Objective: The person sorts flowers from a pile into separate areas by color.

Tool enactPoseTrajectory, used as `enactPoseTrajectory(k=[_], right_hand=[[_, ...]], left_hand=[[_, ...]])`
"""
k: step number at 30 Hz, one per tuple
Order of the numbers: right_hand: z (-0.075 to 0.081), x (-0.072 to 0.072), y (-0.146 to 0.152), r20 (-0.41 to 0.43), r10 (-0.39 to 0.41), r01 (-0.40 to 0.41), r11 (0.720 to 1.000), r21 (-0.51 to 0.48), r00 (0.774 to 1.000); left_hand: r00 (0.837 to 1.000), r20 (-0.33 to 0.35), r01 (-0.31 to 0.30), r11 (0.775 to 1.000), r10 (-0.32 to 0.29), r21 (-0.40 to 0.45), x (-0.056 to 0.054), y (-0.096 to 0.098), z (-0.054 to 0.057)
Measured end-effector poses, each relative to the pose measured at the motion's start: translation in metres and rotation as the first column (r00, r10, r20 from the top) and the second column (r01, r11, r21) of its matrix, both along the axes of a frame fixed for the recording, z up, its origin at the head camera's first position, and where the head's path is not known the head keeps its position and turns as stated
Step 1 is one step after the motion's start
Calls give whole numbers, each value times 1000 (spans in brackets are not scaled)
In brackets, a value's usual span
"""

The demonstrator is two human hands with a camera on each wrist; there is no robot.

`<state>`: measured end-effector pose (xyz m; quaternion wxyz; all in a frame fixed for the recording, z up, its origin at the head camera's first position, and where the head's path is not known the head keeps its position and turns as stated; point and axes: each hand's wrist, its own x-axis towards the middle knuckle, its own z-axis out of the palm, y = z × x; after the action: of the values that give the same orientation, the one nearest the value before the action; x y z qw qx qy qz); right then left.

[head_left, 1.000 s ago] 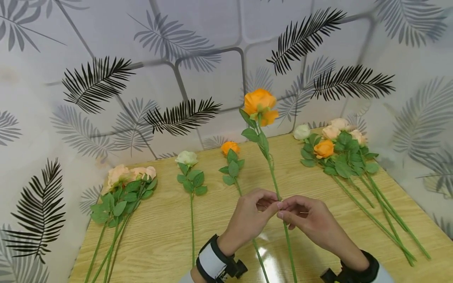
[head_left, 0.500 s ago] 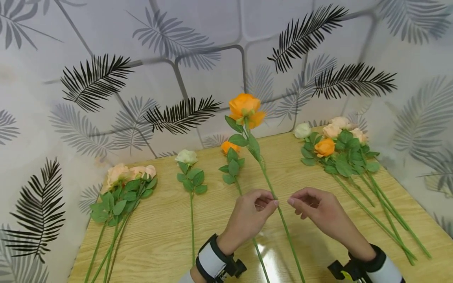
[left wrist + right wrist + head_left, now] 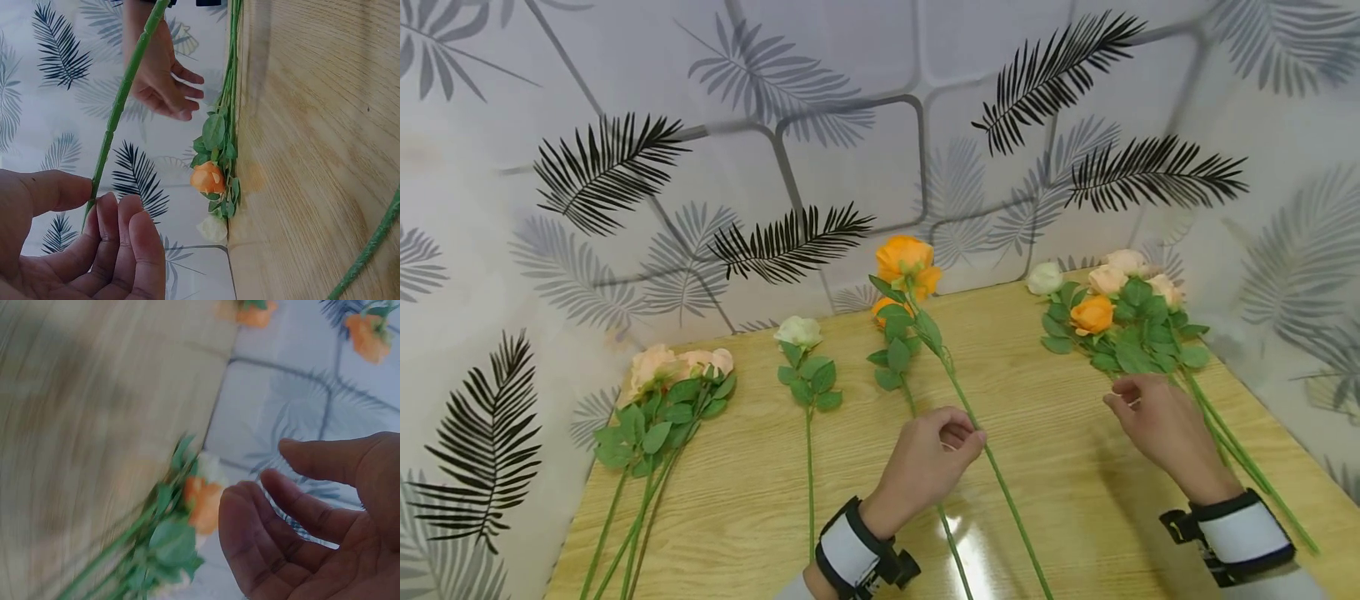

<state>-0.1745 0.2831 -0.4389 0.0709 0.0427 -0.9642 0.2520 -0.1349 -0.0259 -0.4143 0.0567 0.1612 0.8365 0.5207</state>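
Note:
My left hand (image 3: pixel 928 458) pinches the green stem of an orange rose (image 3: pixel 907 265) between thumb and forefinger. The rose is tilted, its bloom leaning up and to the left over another orange rose (image 3: pixel 889 312) on the table. In the left wrist view the pinched stem (image 3: pixel 119 100) runs up past the fingertips. My right hand (image 3: pixel 1168 429) holds nothing; its fingers are loosely bent. It hovers near the stems of the right-hand bunch of roses (image 3: pixel 1138 325), and in the right wrist view that bunch looks blurred below the fingers.
A white rose (image 3: pixel 799 333) lies left of centre on the wooden table (image 3: pixel 737 483). A bunch of peach roses (image 3: pixel 658 392) lies at the table's left side. A leaf-patterned wall covering (image 3: pixel 850 167) stands behind the table.
My right hand has let go of the orange rose's stem and moved right, toward the right-hand bunch. The held rose has tipped left and its bloom has come lower.

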Motion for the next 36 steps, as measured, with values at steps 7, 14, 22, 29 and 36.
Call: enactPoseTrajectory(k=[7,14,22,29,36], right_hand=[[-14,-15,37,31,-100,96,989,116,995],[-25,-24,61,134,-135,114,982,150,982],[-31,-28,70,268,-139,100,983,153,953],[-35,-28,73,303,-177,128,976,174,936],[-40,-27,72,239,-197,161,974,162,951]], left_hand=[[998,44,-31,999,32,-24,-1,-5,-4],[995,75,-57,997,61,-55,-4,-7,-11],[991,100,-79,995,86,-65,-6,-12,-22],[989,106,-90,992,99,-85,-9,-13,-27],[988,96,-109,984,123,-143,-13,-17,-36]])
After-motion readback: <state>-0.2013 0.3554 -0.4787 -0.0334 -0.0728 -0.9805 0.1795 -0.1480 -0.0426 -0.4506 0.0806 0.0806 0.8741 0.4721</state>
